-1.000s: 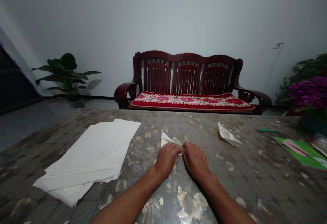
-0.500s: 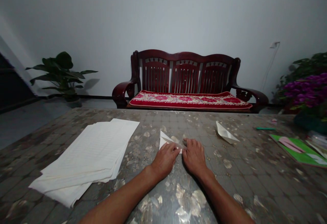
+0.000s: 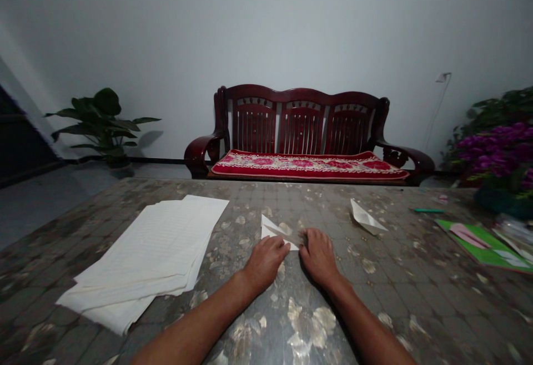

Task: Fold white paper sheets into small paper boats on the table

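A small white folded paper (image 3: pixel 271 228) with pointed corners lies on the patterned table in front of me. My left hand (image 3: pixel 266 257) bends over its near edge, thumb and fingers pressed together on it. At the paper's right-hand tip is my right hand (image 3: pixel 320 255), its fingers curled in and the thumb at the corner. Part of the paper is hidden under my left fingers. Farther right stands another folded paper piece (image 3: pixel 367 219), apart from both hands.
To the left lies a stack of white paper sheets (image 3: pixel 145 248). On the right are a green pen (image 3: pixel 428 210), a green booklet (image 3: pixel 470 246) and purple flowers (image 3: pixel 495 148). Beyond the table's far edge stands a dark red wooden bench (image 3: pixel 300 99).
The view has shifted slightly. My right fingers have drawn back a little from over the paper toward its right tip; my left hand stays on the near edge.
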A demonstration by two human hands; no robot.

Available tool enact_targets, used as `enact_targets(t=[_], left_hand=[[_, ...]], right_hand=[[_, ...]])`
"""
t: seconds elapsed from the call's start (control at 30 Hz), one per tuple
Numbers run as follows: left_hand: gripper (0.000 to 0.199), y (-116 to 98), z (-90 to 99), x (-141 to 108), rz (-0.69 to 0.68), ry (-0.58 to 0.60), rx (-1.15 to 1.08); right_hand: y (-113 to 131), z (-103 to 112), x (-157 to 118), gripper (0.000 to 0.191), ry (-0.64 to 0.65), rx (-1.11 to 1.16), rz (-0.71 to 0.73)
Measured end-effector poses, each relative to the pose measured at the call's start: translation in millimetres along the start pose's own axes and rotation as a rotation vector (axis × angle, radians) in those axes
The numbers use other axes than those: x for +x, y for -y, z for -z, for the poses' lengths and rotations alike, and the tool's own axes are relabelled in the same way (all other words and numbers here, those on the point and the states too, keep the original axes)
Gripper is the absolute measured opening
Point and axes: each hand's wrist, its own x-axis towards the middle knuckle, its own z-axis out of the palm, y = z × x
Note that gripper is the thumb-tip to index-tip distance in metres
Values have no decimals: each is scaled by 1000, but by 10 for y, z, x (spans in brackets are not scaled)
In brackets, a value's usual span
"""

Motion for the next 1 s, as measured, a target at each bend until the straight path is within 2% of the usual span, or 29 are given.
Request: enact_targets(t=[0.17, 0.33, 0.43, 0.53, 0.6, 0.77, 1.0], left_hand=[[21, 6, -14, -19, 25, -83, -110], [23, -29, 104, -47, 41, -100, -154], [21, -39, 167, -57, 88, -165, -117], [31, -7, 177, -45, 100, -221, -110], [32, 32, 157, -26, 71, -218, -101], [14, 100, 76, 16, 2, -160, -85], [14, 99, 52, 8, -32, -116, -64]], right_hand=[[-95, 27, -43, 17, -2, 82, 107], [-77, 55, -51, 11, 27, 70, 200], [-46, 64, -48, 11, 40, 54, 231], [-30, 78, -51, 11, 44, 21, 251], [-26, 91, -54, 11, 51, -7, 266], [-14, 119, -48, 12, 78, -72, 287], [65, 157, -47, 10, 114, -132, 298]])
